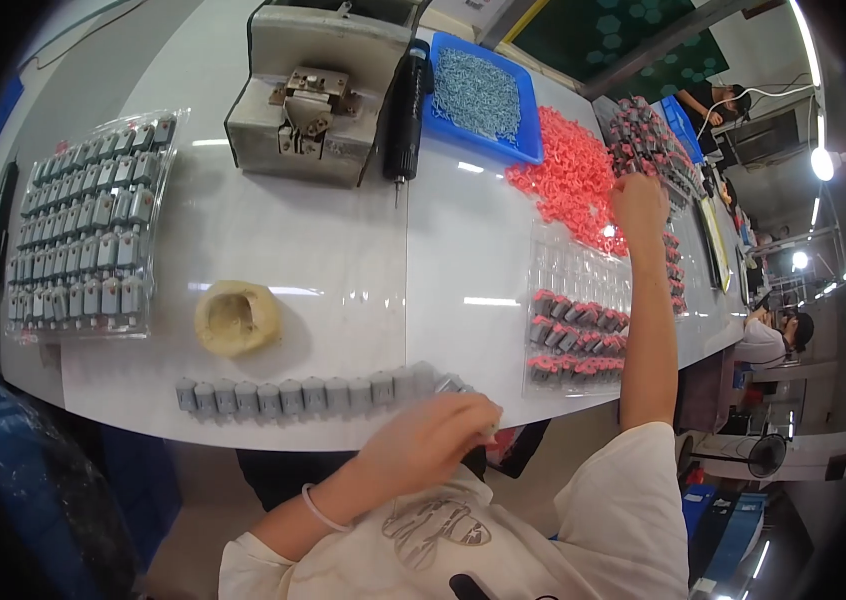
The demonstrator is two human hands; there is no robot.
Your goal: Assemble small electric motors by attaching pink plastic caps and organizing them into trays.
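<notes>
At the table's near edge, my left hand (433,437) is curled shut beside the right end of a row of small grey cylindrical parts (290,397). What its fingers hold, if anything, is hidden. A tilted grey part (451,383) lies right by its knuckles. My right arm stretches far forward. My right hand (640,207) is at the near edge of a heap of grey parts with pink-red pieces (648,135), beside a pile of loose pink-red plastic pieces (573,165). Its fingertips are lost against the heap, so their grip does not show.
A clear tray (578,265) partly filled with grey-and-pink parts lies under my right forearm. Another tray of grey parts (88,225) is at left. A metal fixture (308,110), black electric screwdriver (405,120), blue bin of screws (533,150) and hollow yellowish lump (261,318) stand around.
</notes>
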